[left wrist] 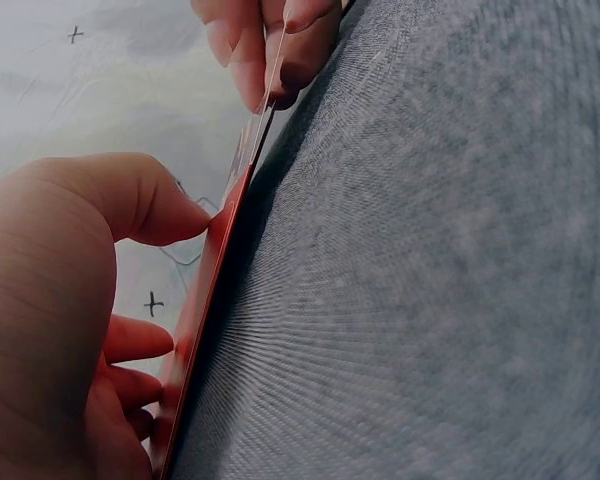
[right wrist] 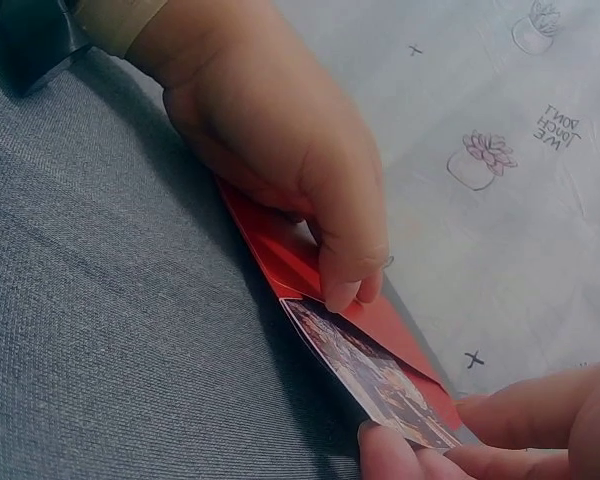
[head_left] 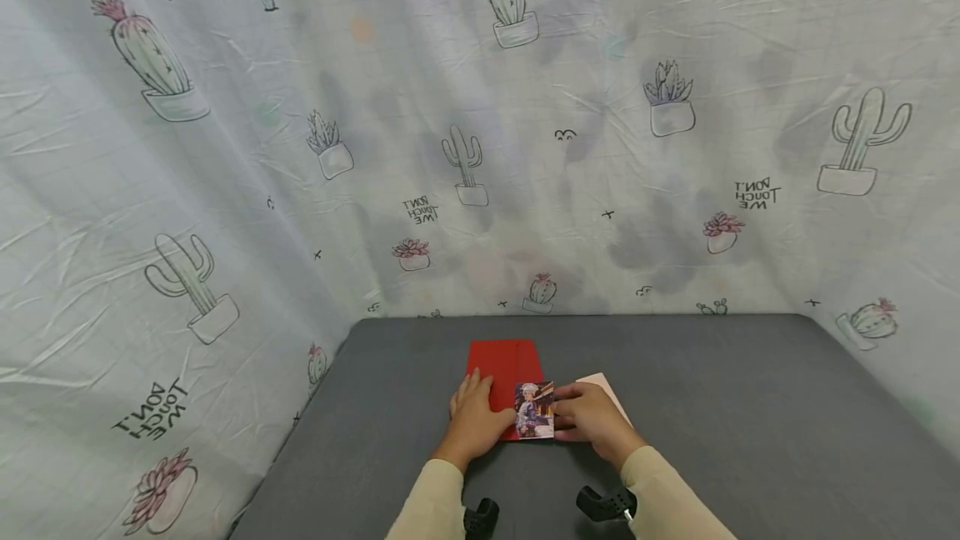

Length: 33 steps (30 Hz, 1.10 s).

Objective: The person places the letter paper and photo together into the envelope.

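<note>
A red envelope (head_left: 504, 361) lies flat on the grey table in the head view. My left hand (head_left: 478, 417) rests on its left part, fingers extended, thumb touching its surface near the photo card (head_left: 535, 411). That small card carries a colourful printed figure and overlaps the envelope's right side; whether any of it is inside the envelope, I cannot tell. My right hand (head_left: 596, 417) pinches the card's right edge; in the right wrist view, its fingers (right wrist: 525, 412) and thumb lie on either side. Partly hidden under the right hand is pale pink paper (head_left: 597, 379).
The grey table (head_left: 712, 407) extends around both hands. Behind and to the left hangs a white sheet (head_left: 540, 190) printed with cacti and lettering. Each wrist wears a black band, with the right one (head_left: 602, 505) close to the table's near side.
</note>
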Available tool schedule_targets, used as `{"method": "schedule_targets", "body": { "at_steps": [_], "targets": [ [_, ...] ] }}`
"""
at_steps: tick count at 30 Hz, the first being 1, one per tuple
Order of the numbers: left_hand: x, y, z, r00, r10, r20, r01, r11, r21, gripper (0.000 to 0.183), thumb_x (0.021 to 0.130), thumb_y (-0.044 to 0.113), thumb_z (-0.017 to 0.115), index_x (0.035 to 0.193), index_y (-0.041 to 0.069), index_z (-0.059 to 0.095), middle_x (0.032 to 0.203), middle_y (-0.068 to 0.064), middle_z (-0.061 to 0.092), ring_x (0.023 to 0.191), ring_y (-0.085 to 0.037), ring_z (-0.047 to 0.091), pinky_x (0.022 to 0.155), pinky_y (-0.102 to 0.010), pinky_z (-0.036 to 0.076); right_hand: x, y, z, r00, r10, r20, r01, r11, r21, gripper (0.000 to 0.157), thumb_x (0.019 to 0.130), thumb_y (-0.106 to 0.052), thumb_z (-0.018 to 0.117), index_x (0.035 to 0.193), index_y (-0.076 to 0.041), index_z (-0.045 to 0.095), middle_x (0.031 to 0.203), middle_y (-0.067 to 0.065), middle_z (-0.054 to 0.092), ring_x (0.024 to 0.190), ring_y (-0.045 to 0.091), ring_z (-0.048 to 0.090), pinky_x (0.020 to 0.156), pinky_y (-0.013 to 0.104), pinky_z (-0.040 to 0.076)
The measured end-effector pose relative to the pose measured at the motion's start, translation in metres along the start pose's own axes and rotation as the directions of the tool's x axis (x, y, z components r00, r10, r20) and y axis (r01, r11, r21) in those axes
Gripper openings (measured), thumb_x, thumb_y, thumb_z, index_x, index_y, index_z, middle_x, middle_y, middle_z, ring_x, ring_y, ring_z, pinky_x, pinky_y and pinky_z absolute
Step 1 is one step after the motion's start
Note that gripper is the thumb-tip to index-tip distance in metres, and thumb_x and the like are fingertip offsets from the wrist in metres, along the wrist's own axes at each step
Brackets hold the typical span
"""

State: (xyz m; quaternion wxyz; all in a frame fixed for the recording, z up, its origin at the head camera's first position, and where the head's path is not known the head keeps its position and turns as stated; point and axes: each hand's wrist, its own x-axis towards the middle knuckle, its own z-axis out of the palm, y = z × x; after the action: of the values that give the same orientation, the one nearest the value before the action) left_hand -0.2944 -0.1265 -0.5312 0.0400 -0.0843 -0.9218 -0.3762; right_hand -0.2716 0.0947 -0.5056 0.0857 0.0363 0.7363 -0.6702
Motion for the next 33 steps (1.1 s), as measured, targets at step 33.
{"method": "schedule_targets", "body": {
  "at_steps": [33],
  "targets": [
    [-0.001,0.001,0.000,1.000,-0.017,0.002,0.017,1.000,-0.003,0.080,0.088,0.030,0.073,0.155,-0.008,0.052,0.170,-0.029,0.034,0.157,-0.050,0.023,0.123,-0.071,0.015,-0.003,-0.003,0.012,1.000,-0.016,0.010,0.016,1.000,0.025,0.033,0.105,-0.002,0.065,0.132,0.017,0.063,0.112,0.021,0.069,0.088,0.027,0.072,0.075,0.043,0.066]
  ]
}}
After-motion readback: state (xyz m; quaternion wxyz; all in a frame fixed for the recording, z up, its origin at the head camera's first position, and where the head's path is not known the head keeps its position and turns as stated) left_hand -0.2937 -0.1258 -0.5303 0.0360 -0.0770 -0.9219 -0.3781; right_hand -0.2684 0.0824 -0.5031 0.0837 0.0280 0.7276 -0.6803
